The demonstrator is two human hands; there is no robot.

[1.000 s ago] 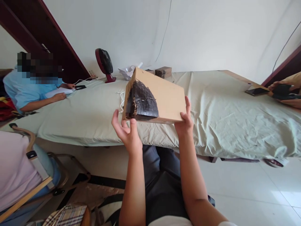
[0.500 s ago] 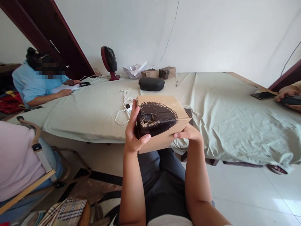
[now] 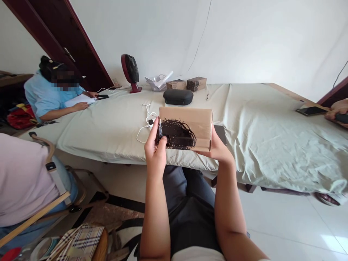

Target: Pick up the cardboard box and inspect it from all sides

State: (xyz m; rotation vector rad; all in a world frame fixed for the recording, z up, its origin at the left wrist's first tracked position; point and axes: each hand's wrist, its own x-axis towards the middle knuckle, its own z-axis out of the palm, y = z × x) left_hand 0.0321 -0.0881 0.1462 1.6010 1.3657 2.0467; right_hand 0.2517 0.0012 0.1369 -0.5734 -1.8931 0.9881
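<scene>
We hold a cardboard box [image 3: 187, 127] in both hands, up in front of us, above the near edge of the bed [image 3: 258, 134] and over our lap. The box lies roughly level, its long side running left to right, and a black scribbled patch [image 3: 176, 134] covers the left part of the face turned toward us.

Our left hand [image 3: 155, 146] is clamped on the box's left end: the thumb presses the scribbled face and the fingers wrap behind the end. Our right hand [image 3: 217, 146] cups the right end from below and behind, its palm up, its fingers mostly hidden by the box. Both forearms rise from our lap, nearly upright and slightly apart, with the elbows low.

Just behind the box, on the bed's sheet, lie a white cable [image 3: 144, 127] and a dark flat thing [image 3: 220, 133] whose kind we cannot tell. Farther back sit a black case [image 3: 178, 97], two small boxes [image 3: 186, 84] and a red fan [image 3: 132, 72] by the wall. The sheet to the right of the box is bare up to a phone [image 3: 310, 110] near another person's hand [image 3: 337, 110] at the far right edge.

On the left, a person in blue [image 3: 46, 98] sits at the bed with papers, well apart from us. A chair [image 3: 49, 174] stands close at our left, and open floor [image 3: 285, 224] lies to our right.
</scene>
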